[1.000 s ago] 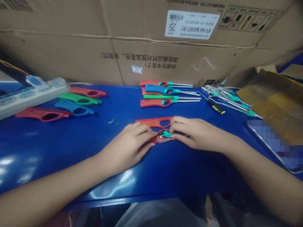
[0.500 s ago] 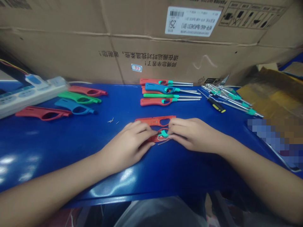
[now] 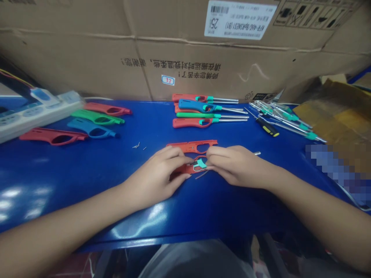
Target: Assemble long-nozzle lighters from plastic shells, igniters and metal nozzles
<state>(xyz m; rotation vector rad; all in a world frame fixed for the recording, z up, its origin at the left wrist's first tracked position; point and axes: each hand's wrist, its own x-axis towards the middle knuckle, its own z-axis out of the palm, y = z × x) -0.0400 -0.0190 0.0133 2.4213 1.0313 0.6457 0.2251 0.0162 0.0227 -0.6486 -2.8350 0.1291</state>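
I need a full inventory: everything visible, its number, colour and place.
Lighters: five, red, blue, green, back centre
Handle shells: four, red, green, blue, left
Shell halves: two, orange, centre
Trigger: one, green, centre
Tubes: several, silver-green, back right
Pins: several, silver, mid-left
Screwdriver: one, black-yellow, near tubes
Power strip: one, white, left
Box: one, brown, behind
Labels: two, white, on box
Packaging: uncounted, brown, right
Pixelated patch: one, bluish, right
Table: one, blue, beneath
Left hand: one, on nearer half
Right hand: one, at trigger
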